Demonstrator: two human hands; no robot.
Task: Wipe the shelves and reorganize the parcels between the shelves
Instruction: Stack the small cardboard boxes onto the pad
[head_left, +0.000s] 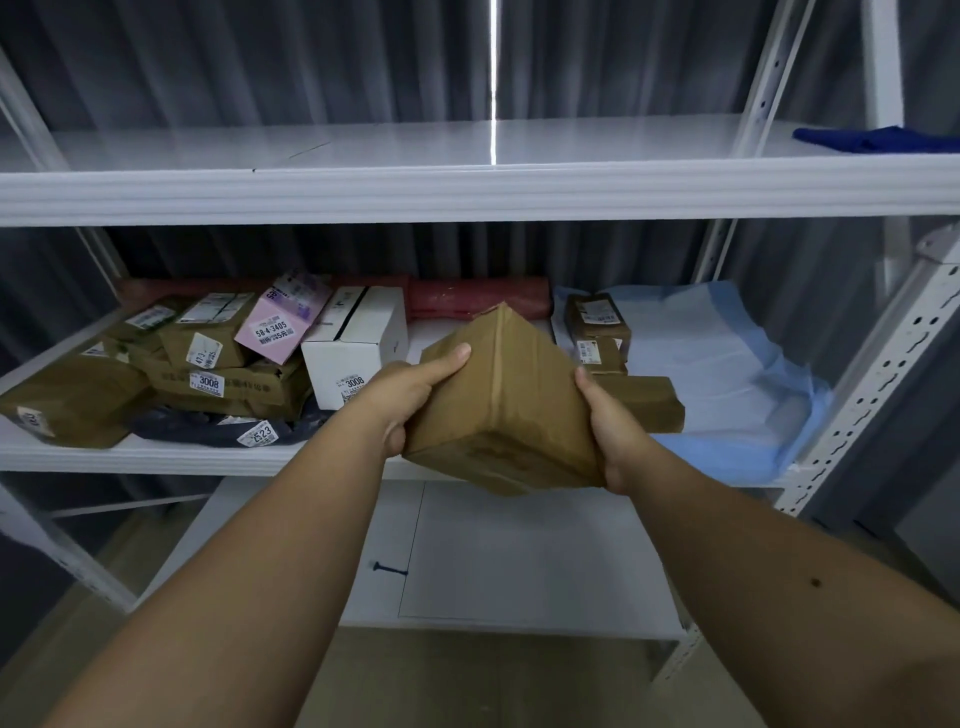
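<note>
A white metal rack (467, 192) fills the view, its top shelf (363, 145) bare apart from a folded blue cloth (878, 139) lying at the far right, which suggests, as a judgement only, that this level may already be wiped and waiting for parcels. The middle shelf (156, 454) carries most of the load: a jumbled heap of brown parcels (218, 384) on the left, a white box (358, 345) and a pink packet (283, 325) leaning among them, a red roll (478, 297) against the back, and a pale blue sheet (727, 364) spread on the right with a few small brown boxes (597, 332) on it. The lowest shelf (519, 551) holds only a flat white panel. In front of the middle shelf, held tilted in the air, is a brown cardboard box (504, 410), the left hand (410, 395) gripping its left side with thumb on top and fingers curled under, the right hand (602, 426) clasping the right edge likewise. Sorting looks to be midway, most parcels still unsorted
</note>
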